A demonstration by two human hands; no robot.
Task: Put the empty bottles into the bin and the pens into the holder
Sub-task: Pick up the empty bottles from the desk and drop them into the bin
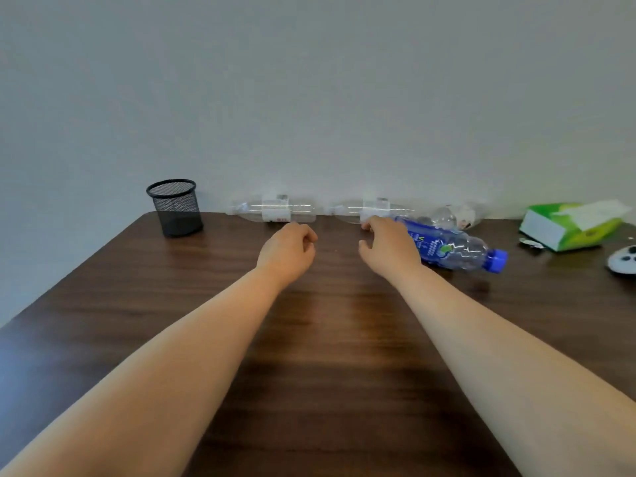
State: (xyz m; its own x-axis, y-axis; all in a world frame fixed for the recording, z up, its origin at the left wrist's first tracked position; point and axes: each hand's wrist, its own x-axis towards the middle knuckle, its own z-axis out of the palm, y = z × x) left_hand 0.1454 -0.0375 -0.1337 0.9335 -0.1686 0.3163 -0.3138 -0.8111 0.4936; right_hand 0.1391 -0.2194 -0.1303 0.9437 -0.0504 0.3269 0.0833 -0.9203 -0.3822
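Two clear empty bottles lie on their sides against the wall: one [272,211] at the centre, another [375,210] to its right. A third clear bottle [457,215] lies further right. A blue-labelled bottle with a blue cap [457,247] lies in front of it. The black mesh pen holder [177,208] stands at the back left. My left hand [287,251] hovers just in front of the centre bottle, fingers loosely curled, holding nothing. My right hand [387,244] reaches toward the second clear bottle, fingers relaxed, beside the blue bottle. No pens or bin are in view.
The dark wooden table [327,356] meets a plain wall at the back. A green and white tissue box [571,225] sits at the far right, with a small white and black object [624,259] in front of it by the frame edge.
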